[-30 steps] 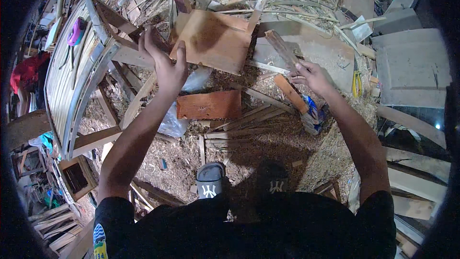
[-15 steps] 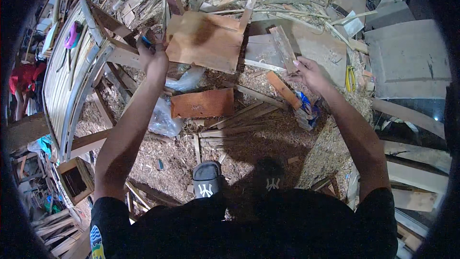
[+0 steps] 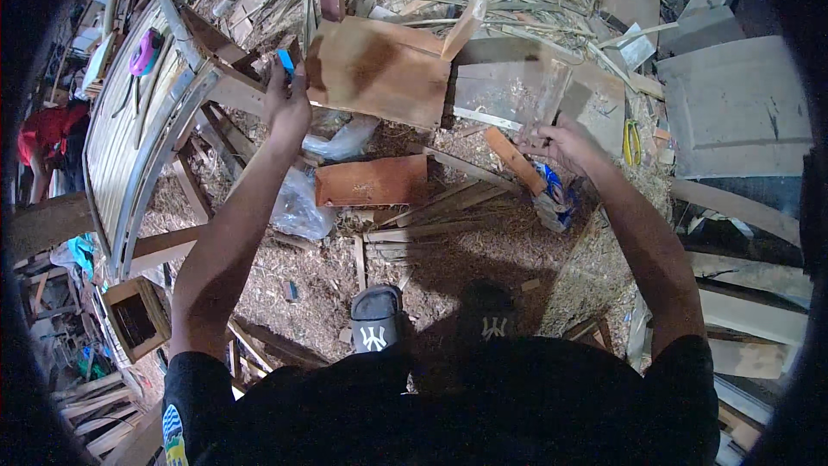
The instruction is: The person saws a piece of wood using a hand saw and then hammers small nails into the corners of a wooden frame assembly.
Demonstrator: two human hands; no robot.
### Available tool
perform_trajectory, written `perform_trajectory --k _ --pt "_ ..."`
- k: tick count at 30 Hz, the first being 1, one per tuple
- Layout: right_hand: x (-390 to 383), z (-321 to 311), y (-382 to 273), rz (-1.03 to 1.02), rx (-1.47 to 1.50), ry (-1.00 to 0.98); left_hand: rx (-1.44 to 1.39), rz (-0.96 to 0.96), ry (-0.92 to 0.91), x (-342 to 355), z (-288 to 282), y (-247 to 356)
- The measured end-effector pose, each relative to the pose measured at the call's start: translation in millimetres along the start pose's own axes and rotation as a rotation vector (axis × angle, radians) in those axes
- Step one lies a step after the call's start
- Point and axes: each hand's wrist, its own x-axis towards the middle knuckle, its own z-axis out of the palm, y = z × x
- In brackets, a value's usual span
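Note:
My left hand (image 3: pixel 289 108) is closed round a small piece with a bright blue face (image 3: pixel 285 60); its kind cannot be made out. It is beside the left edge of a broad wooden panel (image 3: pixel 379 69) with short wooden uprights at its corners. My right hand (image 3: pixel 565 142), smeared a little by motion, grips the lower end of a short wooden strip (image 3: pixel 555 93), held upright and blurred. Below that hand a reddish wood strip (image 3: pixel 514 160) rests by a crumpled blue and white packet (image 3: pixel 556 198).
A reddish board (image 3: pixel 371 181) and clear plastic bags (image 3: pixel 302 203) lie on sawdust. On the left, a slatted curved wooden frame (image 3: pixel 142 112) carries a pink tape measure (image 3: pixel 147 52). Yellow-handled pliers (image 3: pixel 632 143) lie right. A person in red (image 3: pixel 52 142) bends at far left.
The wooden strip in my right hand has swung to the right and my right hand has shifted slightly right. My left hand has moved a little right, showing more of the blue face.

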Motion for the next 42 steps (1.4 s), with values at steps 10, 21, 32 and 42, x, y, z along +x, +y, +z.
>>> perform_trajectory --k 10,21,32,42 --pt "54.5 69.6 27.6 0.032 0.245 0.081 0.062 0.153 -0.209 -1.4 18.8 40.6" --pt "76.5 122.0 29.0 0.071 0.323 0.143 -0.107 0.056 -0.086 -3.2 18.9 38.2" --pt "46.0 120.2 -24.4 -0.061 0.311 0.208 0.228 0.196 -0.119 26.7 18.1 69.6" --pt "-40.8 106.0 -86.7 -0.144 0.409 0.158 -0.303 -0.177 -0.249 29.6 11.7 134.2"
